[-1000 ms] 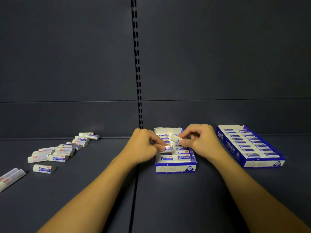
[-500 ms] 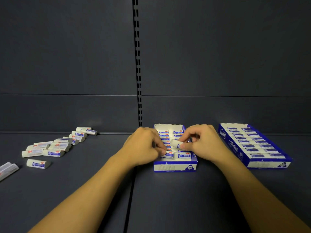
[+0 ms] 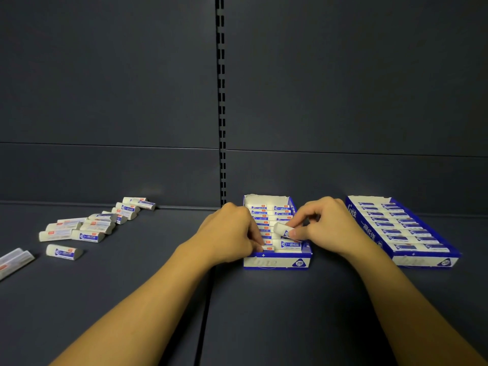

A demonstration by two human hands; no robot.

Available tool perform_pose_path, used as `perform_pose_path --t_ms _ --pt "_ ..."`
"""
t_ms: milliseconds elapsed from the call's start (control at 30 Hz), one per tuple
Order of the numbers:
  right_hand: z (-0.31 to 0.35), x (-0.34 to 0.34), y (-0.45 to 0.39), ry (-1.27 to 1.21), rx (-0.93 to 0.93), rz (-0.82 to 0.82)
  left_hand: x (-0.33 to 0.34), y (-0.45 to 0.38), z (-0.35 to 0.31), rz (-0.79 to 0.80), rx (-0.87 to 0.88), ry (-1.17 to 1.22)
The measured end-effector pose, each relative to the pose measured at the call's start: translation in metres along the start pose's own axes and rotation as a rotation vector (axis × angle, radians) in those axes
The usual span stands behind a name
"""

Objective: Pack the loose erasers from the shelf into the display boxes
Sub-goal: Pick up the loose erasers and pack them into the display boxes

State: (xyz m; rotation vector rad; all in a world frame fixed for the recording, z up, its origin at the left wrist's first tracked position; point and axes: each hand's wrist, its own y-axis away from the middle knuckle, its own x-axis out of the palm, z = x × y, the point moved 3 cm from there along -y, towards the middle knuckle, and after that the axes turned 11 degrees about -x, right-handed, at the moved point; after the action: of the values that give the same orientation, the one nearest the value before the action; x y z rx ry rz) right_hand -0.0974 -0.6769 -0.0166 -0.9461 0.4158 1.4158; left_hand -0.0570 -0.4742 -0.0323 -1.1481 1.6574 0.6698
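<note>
Eraser in hand [image 3: 282,229]: small, light, sleeved block; you likely did best pinching its short end, as the paper sleeve may slip.
Right hand [image 3: 326,225]: your thumb and fingers pinched that eraser, tilted above the near rows.
Left hand [image 3: 229,232]: your curled fingertips held an eraser [image 3: 268,248] at the front row.
Middle display box [image 3: 277,262]: nearly filled.
Loose erasers [image 3: 89,228]: well apart, left on the shelf [image 3: 132,299].
</note>
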Motion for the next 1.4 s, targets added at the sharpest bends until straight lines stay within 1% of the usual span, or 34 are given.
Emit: perform_pose_path --t_ms 100,367,600,733,800,967,1400 --pt "0.001 -0.001 0.001 0.016 0.008 0.020 0.000 0.000 0.000 0.017 -0.012 0.023" --pt "0.004 0.006 -0.001 0.184 0.008 0.220 0.001 -0.003 -0.002 0.043 -0.037 0.020" --pt "0.006 0.008 -0.005 0.200 0.016 0.271 0.001 -0.003 0.001 0.065 -0.037 0.059" --pt "0.010 0.008 -0.005 0.260 -0.007 0.326 0.001 -0.003 0.002 0.078 -0.039 0.074" --pt "0.010 0.007 -0.004 0.269 -0.019 0.336 0.001 -0.002 0.001 0.079 -0.036 0.077" --pt "0.007 0.008 -0.003 0.199 -0.042 0.332 -0.001 0.000 0.001 0.093 -0.033 0.089" --pt "0.003 0.005 -0.002 0.213 -0.058 0.372 0.000 0.000 0.002 0.118 -0.057 0.177"
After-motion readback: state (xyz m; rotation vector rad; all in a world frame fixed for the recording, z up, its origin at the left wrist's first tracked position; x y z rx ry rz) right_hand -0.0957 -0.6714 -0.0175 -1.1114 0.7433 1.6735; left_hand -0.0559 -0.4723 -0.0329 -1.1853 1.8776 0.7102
